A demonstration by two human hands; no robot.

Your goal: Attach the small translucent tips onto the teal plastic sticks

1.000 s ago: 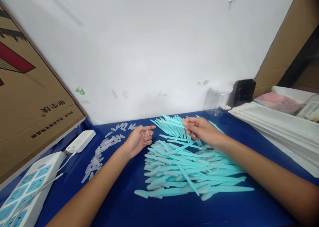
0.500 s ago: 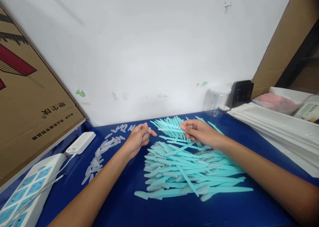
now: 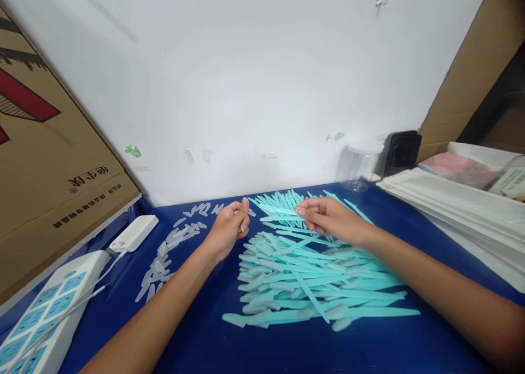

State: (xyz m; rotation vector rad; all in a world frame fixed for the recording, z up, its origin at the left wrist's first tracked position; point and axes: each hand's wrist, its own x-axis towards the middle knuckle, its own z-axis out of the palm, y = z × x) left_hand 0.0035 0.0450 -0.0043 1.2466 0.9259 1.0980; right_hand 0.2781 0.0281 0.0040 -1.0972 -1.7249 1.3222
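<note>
My right hand (image 3: 324,216) pinches the end of a teal eyebrow razor (image 3: 281,210), which points left above the back pile. To its left my left hand (image 3: 232,223) is closed, thumb on top of curled fingers; whatever it holds is hidden. Nearer me lies a large pile of teal eyebrow razors (image 3: 295,278) with pale caps over their blade ends. Behind the right hand is a second heap of teal razors (image 3: 283,198), partly covered by the hand. Loose clear blade caps (image 3: 180,233) are strewn in a curved band left of my left hand.
On the left are a power strip (image 3: 53,308), a white adapter (image 3: 134,233) with cables and a cardboard box (image 3: 53,161). A clear jar (image 3: 359,166), a black object (image 3: 402,152) and stacked white bags (image 3: 459,215) stand at right. A white wall (image 3: 254,89) closes the back.
My left index finger, stretched out earlier, has curled in, and the thumb now points up. The razor in my right hand has tilted slightly; that hand stays in nearly the same place.
</note>
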